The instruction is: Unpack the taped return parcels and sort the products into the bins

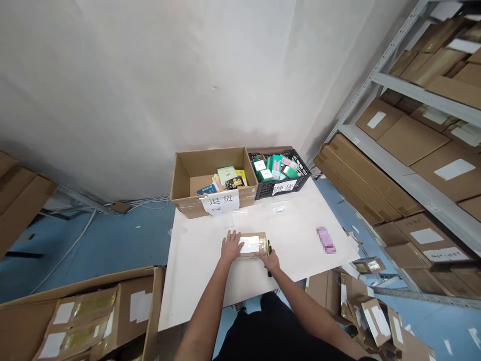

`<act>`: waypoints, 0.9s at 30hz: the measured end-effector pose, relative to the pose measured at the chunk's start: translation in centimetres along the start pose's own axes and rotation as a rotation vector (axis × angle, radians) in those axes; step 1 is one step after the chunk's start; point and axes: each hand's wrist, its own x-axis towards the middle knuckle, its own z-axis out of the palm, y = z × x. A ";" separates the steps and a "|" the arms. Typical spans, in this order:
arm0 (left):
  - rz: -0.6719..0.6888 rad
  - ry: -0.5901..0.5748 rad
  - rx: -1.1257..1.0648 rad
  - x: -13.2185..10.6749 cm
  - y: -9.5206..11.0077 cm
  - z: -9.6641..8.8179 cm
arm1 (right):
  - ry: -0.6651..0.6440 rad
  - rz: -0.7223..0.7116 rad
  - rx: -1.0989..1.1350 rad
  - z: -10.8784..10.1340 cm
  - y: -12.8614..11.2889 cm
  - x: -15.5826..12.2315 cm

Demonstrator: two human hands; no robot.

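Cardboard parcel (250, 244), seemingly unopened, lies on the white table (199, 273); left hand (230, 246) spread open on its left end, right hand (271, 261) closed around a cutter (269, 247) at the taped right end. Cutting appears barely begun, opening not yet done.

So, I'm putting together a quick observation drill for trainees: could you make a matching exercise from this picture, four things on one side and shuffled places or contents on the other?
Things
1. Black plastic crate
2. Labelled cardboard parcel
3. Black-and-yellow box cutter
4. Large open cardboard box

Places or contents
A. In the right hand
B. Next to the crate, on its left
C. Holds green packages
D. Left end under the left hand

Pairs: 1-C, 2-D, 3-A, 4-B
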 end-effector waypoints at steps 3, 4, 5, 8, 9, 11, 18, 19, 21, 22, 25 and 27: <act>-0.108 -0.006 0.008 -1.1 -1.4 -0.1 | 0.019 -0.024 -0.135 1.0 -3.6 1.1; -0.142 -0.015 -0.001 -1.8 -1.7 0.0 | 0.029 -0.014 -0.173 0.9 -5.1 1.7; -0.161 -0.042 -0.020 -2.5 -1.9 0.1 | 0.037 -0.008 -0.202 0.8 -6.7 2.3; -0.082 -0.173 -0.115 -4.6 -1.9 0.6 | 0.051 -0.022 -0.207 0.3 -11.2 4.3; -0.037 -0.190 -0.144 -5.1 -1.8 0.7 | 0.047 -0.053 -0.201 0.1 -12.2 4.9; 0.006 -0.154 -0.166 -5.7 -1.4 0.7 | 0.070 -0.113 -0.168 -0.6 -13.1 5.6; 0.151 -0.049 -0.053 -2.3 0.4 -0.2 | 0.114 -0.072 -0.101 -2.1 -3.9 2.6; 0.177 -0.067 -0.021 -1.8 0.5 0.0 | 0.055 -0.086 -0.131 -1.6 -2.3 1.8; 0.173 -0.109 0.024 -1.1 0.8 0.7 | -0.028 -0.100 -0.142 -0.4 -0.1 0.8; 0.140 -0.121 0.035 -1.0 1.0 1.1 | -0.031 -0.087 -0.133 0.1 0.2 0.8; -0.022 -0.103 0.046 -1.4 1.9 2.6 | 0.047 -0.039 -0.125 -0.2 -1.6 2.5; -0.110 -0.091 0.048 -2.0 2.9 3.5 | 0.116 0.004 -0.135 -1.3 -4.3 4.5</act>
